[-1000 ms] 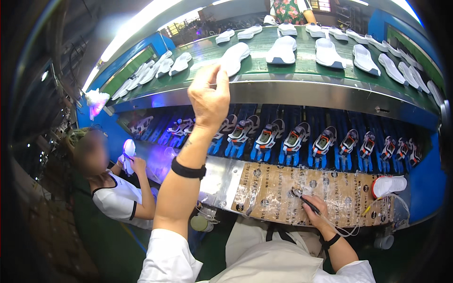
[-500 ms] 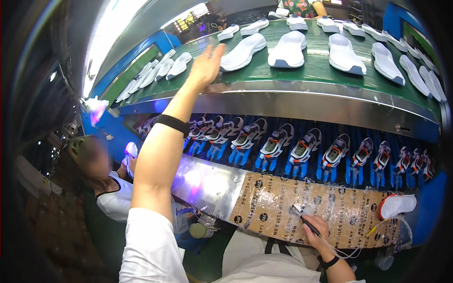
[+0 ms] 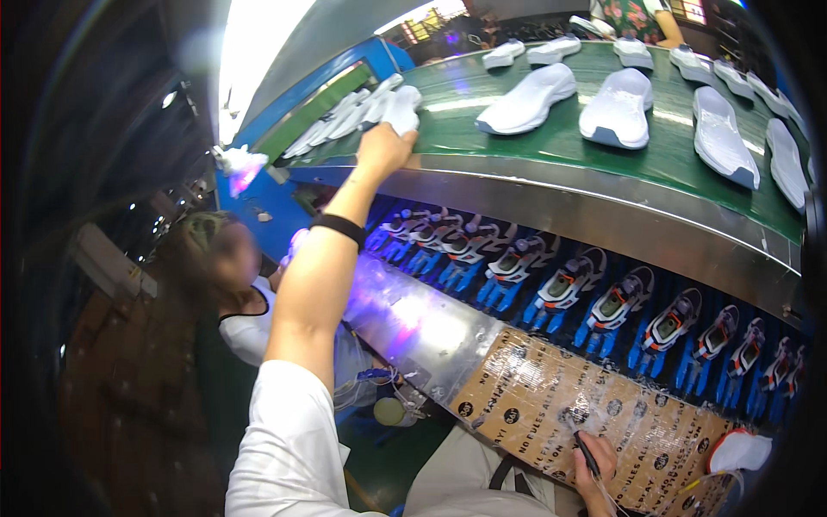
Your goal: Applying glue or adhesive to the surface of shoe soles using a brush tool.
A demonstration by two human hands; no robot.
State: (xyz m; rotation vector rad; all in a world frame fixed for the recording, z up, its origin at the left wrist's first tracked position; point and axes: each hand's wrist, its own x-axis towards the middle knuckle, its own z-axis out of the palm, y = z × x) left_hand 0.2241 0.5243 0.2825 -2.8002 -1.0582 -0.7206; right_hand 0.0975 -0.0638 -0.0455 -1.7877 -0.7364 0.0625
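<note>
My left hand reaches up to the green conveyor belt. Its fingers are closed around the near end of a white shoe sole, which still appears to lie on the belt. Low on the right, my right hand grips the black handle of a brush, with a thin clear tube trailing from it. The brush's head is just above or on a cardboard-covered bench; contact cannot be made out. Another white sole with a red edge lies at the bench's right end.
More white soles line the green belt. Below its metal edge, shoe uppers stand on blue holders in a row. A co-worker is at the left; another person is beyond the belt. A small pot hangs by the bench.
The view has swung left. My left hand, open above the belt before, has come down and closed on a sole. The right hand still holds the brush over the cardboard.
</note>
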